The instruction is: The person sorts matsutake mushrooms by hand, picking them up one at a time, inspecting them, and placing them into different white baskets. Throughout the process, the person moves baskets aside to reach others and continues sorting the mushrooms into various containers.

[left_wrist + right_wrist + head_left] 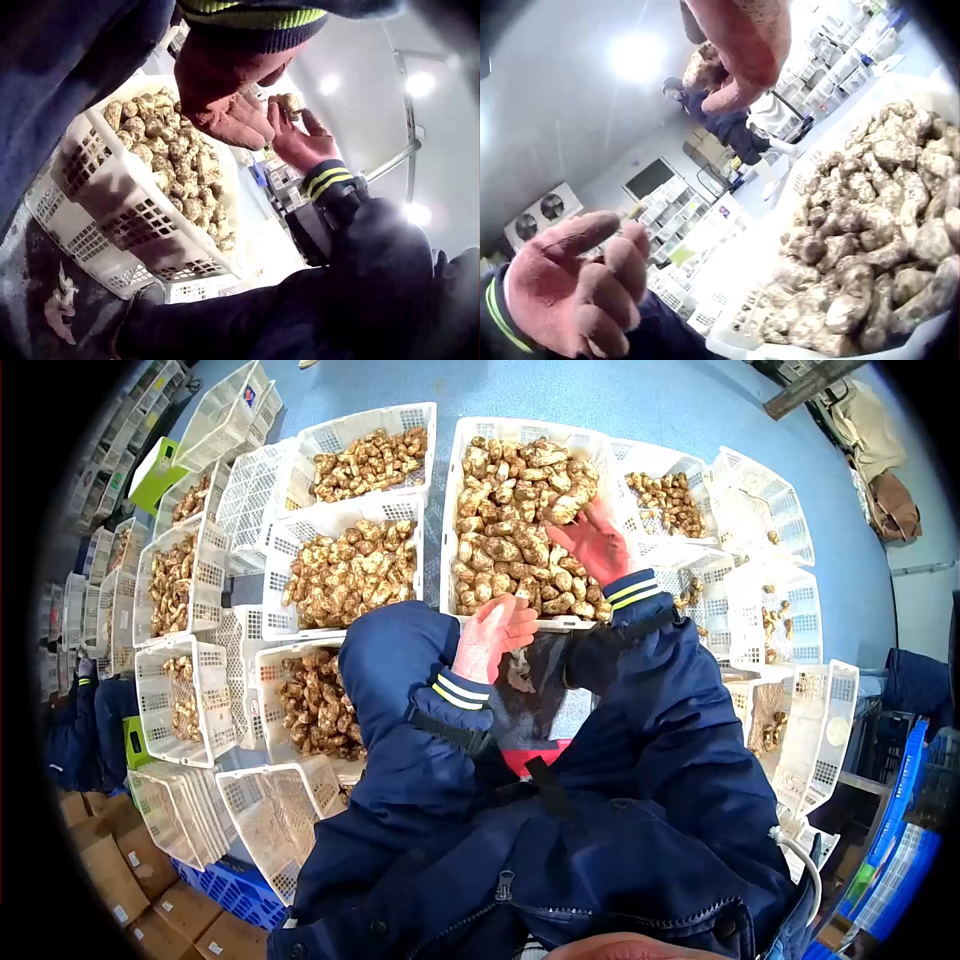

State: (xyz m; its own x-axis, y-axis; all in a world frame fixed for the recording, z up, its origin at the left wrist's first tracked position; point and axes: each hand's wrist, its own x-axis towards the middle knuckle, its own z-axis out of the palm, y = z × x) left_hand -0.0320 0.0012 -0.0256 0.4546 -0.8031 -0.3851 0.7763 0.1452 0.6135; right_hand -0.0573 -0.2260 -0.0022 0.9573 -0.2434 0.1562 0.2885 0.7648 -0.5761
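Observation:
In the head view my right hand (597, 543), in a reddish glove, is over the right side of a large white crate (449, 520) heaped with brown-and-cream mushrooms (505, 550). Its fingers and thumb grip one mushroom (703, 66), raised above the heap in the right wrist view. My left hand (495, 635), gloved alike, hovers by the crate's near edge. In the right wrist view, the left fingers (607, 292) curl loosely with nothing between them. The left wrist view shows the held mushroom (287, 103) at the right fingertips, beyond the left hand (232, 97).
White crates of mushrooms stand left, including one beside the main crate (345, 575), and smaller, less-filled ones stand right (665, 505). Stacked empty crates (180, 810) and cardboard boxes (150, 870) are at lower left. Another person (735, 127) is in the background.

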